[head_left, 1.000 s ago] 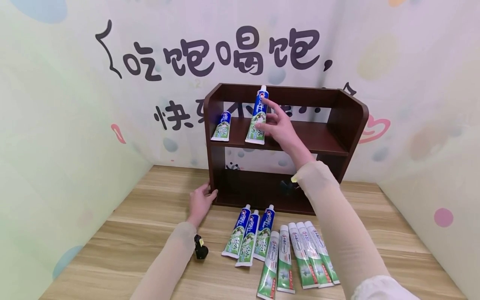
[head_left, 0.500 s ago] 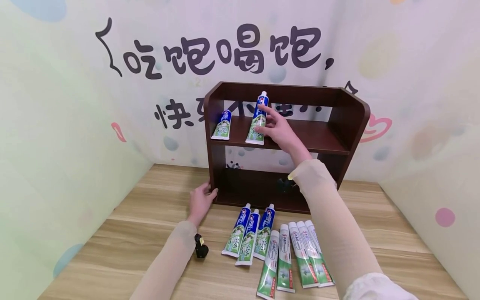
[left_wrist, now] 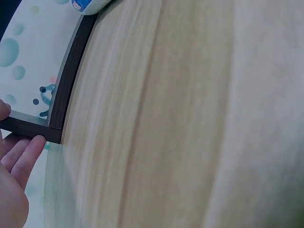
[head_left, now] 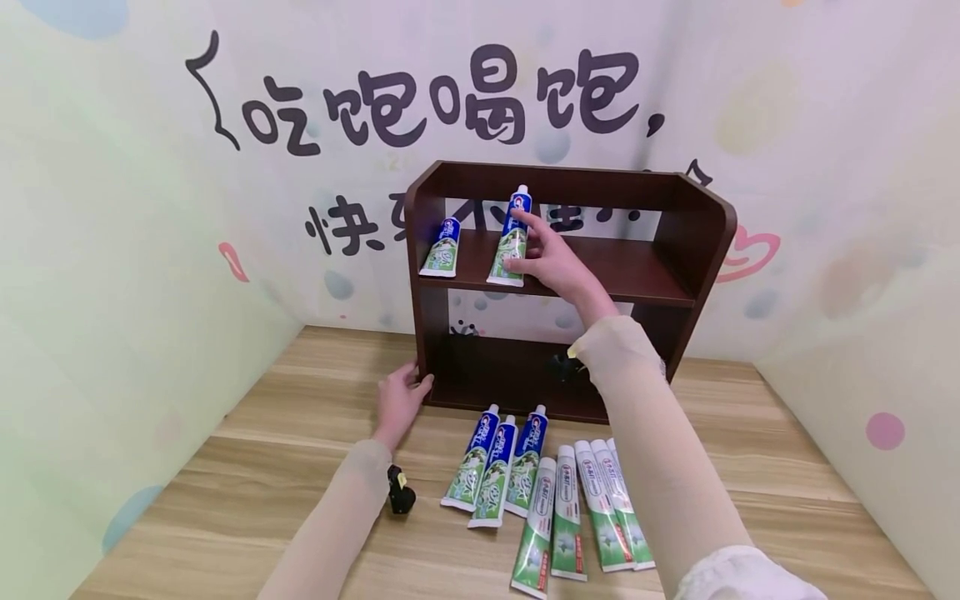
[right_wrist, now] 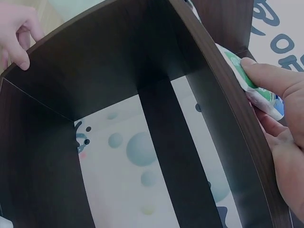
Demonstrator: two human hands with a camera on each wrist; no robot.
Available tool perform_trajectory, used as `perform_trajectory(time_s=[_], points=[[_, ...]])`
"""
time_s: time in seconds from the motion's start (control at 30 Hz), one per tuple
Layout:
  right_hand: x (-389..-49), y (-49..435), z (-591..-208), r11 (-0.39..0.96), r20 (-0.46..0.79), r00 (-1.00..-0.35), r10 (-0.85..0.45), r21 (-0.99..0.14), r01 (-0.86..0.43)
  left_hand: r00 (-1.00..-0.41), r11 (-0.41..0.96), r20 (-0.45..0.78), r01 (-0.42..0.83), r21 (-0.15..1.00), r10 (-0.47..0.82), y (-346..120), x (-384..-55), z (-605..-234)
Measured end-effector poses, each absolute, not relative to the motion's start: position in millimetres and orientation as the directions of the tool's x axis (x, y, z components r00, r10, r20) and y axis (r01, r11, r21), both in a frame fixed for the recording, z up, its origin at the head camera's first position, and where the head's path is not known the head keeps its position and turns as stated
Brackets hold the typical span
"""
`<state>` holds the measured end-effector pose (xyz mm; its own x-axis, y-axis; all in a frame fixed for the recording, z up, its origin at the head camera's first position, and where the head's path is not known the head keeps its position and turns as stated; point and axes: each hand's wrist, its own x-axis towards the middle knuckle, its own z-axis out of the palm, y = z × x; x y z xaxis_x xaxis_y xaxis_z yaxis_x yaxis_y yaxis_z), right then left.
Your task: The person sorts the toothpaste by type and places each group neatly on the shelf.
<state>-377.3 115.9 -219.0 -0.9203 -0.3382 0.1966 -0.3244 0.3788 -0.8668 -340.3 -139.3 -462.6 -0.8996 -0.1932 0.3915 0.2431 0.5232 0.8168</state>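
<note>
My right hand (head_left: 558,262) holds a blue and green toothpaste tube (head_left: 510,243) on the upper board of a dark brown two-tier shelf (head_left: 630,267). The tube leans back, cap up, its flat end at the board's front edge. In the right wrist view the thumb lies across the tube's green part (right_wrist: 234,64). At the upper left corner leans a matching toothpaste tube (head_left: 442,248). My left hand (head_left: 400,400) grips the shelf's left side panel low down, thumb on the inner face and fingers outside, as the left wrist view shows of the panel (left_wrist: 28,126).
In front of the shelf, three blue and green toothpaste tubes (head_left: 495,475) lie on the wooden table (head_left: 285,450). Several white and green toothpaste tubes (head_left: 570,517) lie to their right, partly hidden by the right sleeve (head_left: 660,433). A printed wall (head_left: 360,167) stands behind.
The right hand has tipped the tube's cap end back and down a little, while its flat end stays at the board's front edge. The left hand keeps its place on the side panel.
</note>
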Motion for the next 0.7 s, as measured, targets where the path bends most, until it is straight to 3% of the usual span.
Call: perform_trajectory(time_s=[0.1,0.4,0.7], points=[[-368,114,-212,0.384,0.181,-0.922,-0.342,-0.869,-0.313,-0.897,0.526,0.399,0.25,0.813,-0.191,-139,-340,-462],[-392,110,-228,0.442,0.211,-0.919,-0.333,-0.826,-0.35,-0.892,0.534,0.401,0.239,0.811,-0.21,-139,-341,-461],[-391,106,-230,0.482,0.205,-0.92,-0.335,-0.801,-0.355,-0.902,0.536,0.376,0.214,0.817,-0.213,-137,-340,-460]])
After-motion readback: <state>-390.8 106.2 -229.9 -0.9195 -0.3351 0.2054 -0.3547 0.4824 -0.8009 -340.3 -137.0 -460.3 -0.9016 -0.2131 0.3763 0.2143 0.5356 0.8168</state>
